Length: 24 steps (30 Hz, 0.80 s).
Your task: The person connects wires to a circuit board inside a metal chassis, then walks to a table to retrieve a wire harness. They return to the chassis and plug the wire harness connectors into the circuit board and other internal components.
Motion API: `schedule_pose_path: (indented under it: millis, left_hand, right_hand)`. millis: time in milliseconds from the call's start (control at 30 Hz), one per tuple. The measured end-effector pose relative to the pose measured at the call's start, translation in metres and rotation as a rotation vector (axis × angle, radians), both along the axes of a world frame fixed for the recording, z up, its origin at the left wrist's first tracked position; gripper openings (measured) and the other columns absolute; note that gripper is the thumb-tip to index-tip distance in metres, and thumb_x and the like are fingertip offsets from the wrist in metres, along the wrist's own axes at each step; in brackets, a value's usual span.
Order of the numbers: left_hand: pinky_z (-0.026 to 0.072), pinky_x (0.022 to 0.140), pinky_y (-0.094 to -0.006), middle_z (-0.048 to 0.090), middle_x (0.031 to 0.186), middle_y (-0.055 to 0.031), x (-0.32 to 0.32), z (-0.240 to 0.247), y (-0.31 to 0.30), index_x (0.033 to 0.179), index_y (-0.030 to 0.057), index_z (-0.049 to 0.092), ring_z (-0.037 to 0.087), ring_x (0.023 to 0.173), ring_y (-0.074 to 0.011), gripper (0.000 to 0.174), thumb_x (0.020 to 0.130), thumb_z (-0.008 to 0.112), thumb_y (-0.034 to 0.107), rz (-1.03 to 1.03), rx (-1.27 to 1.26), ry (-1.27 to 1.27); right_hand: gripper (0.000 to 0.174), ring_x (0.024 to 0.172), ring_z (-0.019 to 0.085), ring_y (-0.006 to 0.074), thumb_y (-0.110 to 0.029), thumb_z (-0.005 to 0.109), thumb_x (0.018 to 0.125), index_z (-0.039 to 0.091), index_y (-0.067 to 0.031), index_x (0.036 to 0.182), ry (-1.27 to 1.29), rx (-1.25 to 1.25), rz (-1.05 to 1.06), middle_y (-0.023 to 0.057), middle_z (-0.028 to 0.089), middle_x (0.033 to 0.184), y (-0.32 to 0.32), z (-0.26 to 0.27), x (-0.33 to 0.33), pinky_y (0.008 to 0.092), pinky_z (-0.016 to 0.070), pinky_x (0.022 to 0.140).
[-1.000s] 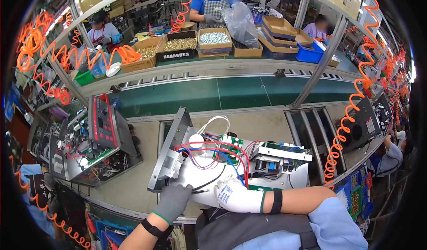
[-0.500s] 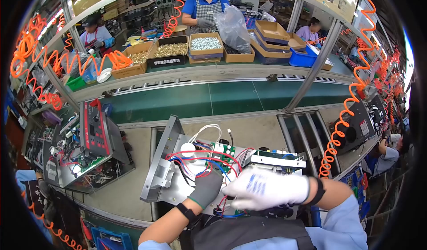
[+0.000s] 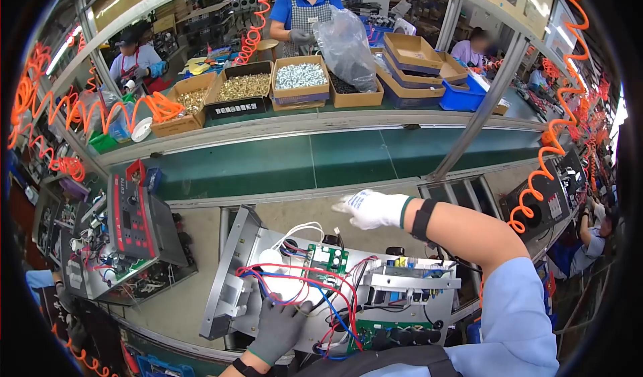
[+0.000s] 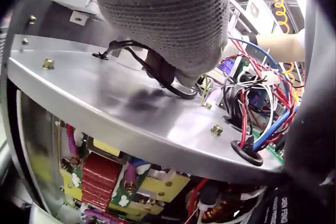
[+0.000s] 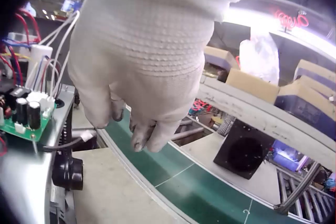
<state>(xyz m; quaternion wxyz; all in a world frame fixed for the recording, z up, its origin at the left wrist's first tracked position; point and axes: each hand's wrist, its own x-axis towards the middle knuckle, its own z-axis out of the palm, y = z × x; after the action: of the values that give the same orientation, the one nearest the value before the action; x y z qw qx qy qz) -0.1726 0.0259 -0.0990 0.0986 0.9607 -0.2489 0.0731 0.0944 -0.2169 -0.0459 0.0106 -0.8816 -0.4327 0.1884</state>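
Observation:
My left hand [image 3: 278,327], in a grey glove, is down over the metal chassis [image 3: 258,239] beside red and blue wires [image 3: 338,276]. In the left wrist view this hand [image 4: 163,24] has its fingertips low over the metal panel [image 4: 89,92], against a black cable [image 4: 144,66]; whether they pinch it is hidden. My right hand [image 3: 376,209], in a white glove, is raised beyond the chassis, above the bench. Its fingers hang loosely bent and hold nothing in the right wrist view, where the hand [image 5: 139,66] is beside a green circuit board [image 5: 29,121].
A red-and-black panelled unit [image 3: 137,223] stands open at left. Behind the bench [image 3: 295,209] runs a green belt [image 3: 268,169], with boxes of small metal parts [image 3: 299,79] beyond. Orange coiled hoses [image 3: 559,115] hang at right. A person in a checked apron [image 3: 311,18] stands opposite.
My right hand has left the wires and reached forward past the chassis. My left hand moved from the near edge onto the chassis. The head view has shifted, so the chassis appears lower.

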Motion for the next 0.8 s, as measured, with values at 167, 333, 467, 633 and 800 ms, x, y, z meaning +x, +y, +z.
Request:
schedule_pose_path:
  millis: [167,333,467,633,800]
  left_hand:
    - [0.0412,0.089,-0.0476,0.064,0.095,-0.0028,0.002,0.005,0.006,0.107,0.0159,0.067,0.059,0.091,-0.0252,0.033,0.074,0.064,0.016,0.064,-0.074,0.009]
    - [0.0428,0.089,-0.0494,0.057,0.082,-0.0064,-0.008,0.009,0.02,0.095,0.0127,0.072,0.055,0.08,-0.0267,0.025,0.071,0.067,0.015,0.151,0.0,0.048]
    - [0.0433,0.089,-0.0493,0.055,0.079,-0.0078,-0.004,0.012,0.018,0.092,0.0116,0.072,0.055,0.079,-0.028,0.022,0.071,0.066,0.015,0.155,-0.011,0.022]
    - [0.0436,0.087,-0.049,0.056,0.082,-0.0088,-0.006,0.01,0.017,0.099,0.0109,0.071,0.055,0.081,-0.029,0.028,0.072,0.067,0.015,0.165,0.002,0.036]
    - [0.0434,0.083,-0.0484,0.06,0.088,-0.0108,-0.008,-0.001,0.019,0.102,0.0108,0.07,0.056,0.087,-0.0322,0.032,0.071,0.068,0.017,0.174,0.056,-0.015]
  right_hand:
    - [0.027,0.09,0.067,0.0296,-0.018,0.064,0.084,0.069,-0.0078,0.108,0.459,-0.004,-0.098,0.0119,0.071,0.098,0.023,-0.006,0.007,0.0354,0.0512,0.079]
    - [0.026,0.09,0.066,0.0256,-0.016,0.062,0.085,0.069,-0.0105,0.109,0.653,0.051,-0.117,0.0088,0.07,0.098,0.02,-0.025,-0.006,0.0349,0.0509,0.079]
    - [0.039,0.112,0.058,0.0254,-0.009,0.058,0.085,0.063,-0.0139,0.123,0.284,0.194,0.324,0.0089,0.056,0.131,-0.007,-0.044,-0.015,0.0361,0.0478,0.091]
    - [0.068,0.145,0.022,0.035,-0.011,0.054,0.083,0.039,-0.0271,0.148,0.874,0.242,0.061,0.0189,0.014,0.159,-0.036,-0.069,-0.016,0.0389,0.0248,0.116]
    - [0.076,0.147,0.013,0.0359,-0.016,0.06,0.076,0.037,-0.0115,0.148,1.036,0.274,0.089,0.0231,0.007,0.159,-0.028,-0.08,-0.012,0.0374,0.02,0.117]
